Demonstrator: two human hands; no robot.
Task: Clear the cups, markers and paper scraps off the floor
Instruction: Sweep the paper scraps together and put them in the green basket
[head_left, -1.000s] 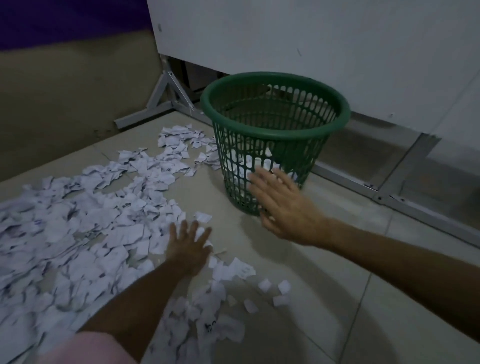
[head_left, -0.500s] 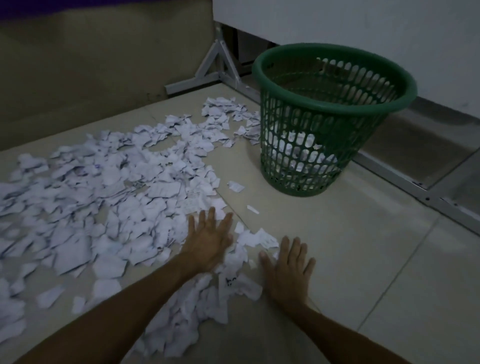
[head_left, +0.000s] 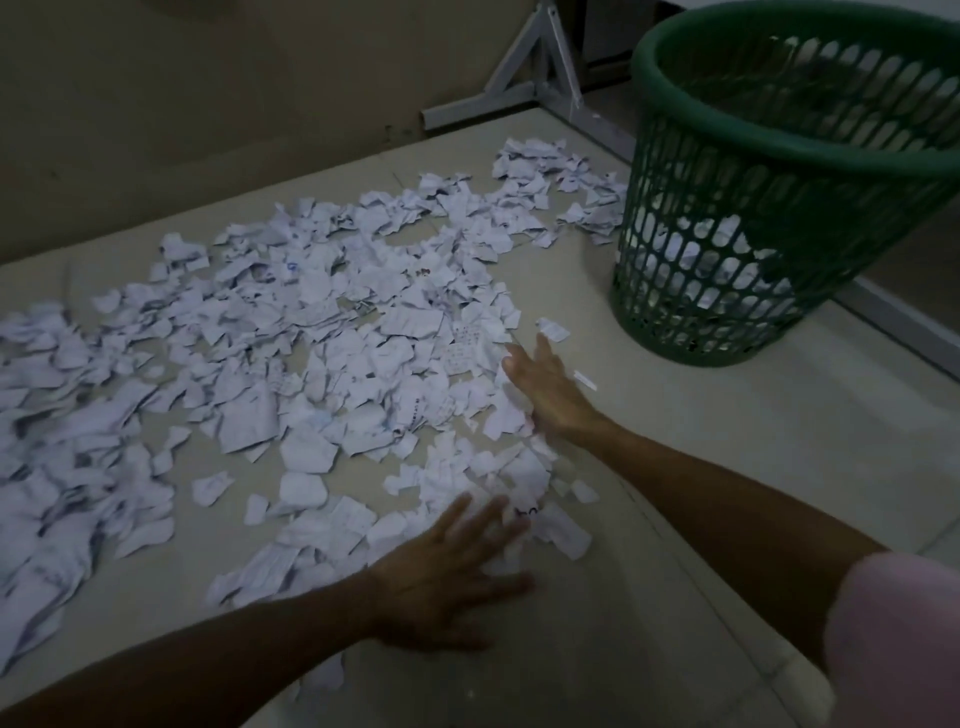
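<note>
left hand (head_left: 441, 577): flat, fingers spread wide, laid on the near edge of the scraps, nothing held.
right hand (head_left: 545, 389): flat, fingers straight, set against the right edge of the pile, nothing held.
paper scraps (head_left: 322, 353): spread wide over the floor (head_left: 727, 493), left of the green basket (head_left: 769, 218); some seen inside it.
cups, markers: none seen.
risk: light scraps likely scattered by a fast sweep; strays by the basket easily missed.
risk: basket possibly knocked if the right arm is swung.

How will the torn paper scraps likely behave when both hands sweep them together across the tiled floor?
The paper scraps look thin and crumpled, so probably light and floppy, bunching rather than sliding as one. Small loose bits near the right hand may slip past the flat left hand.
</note>
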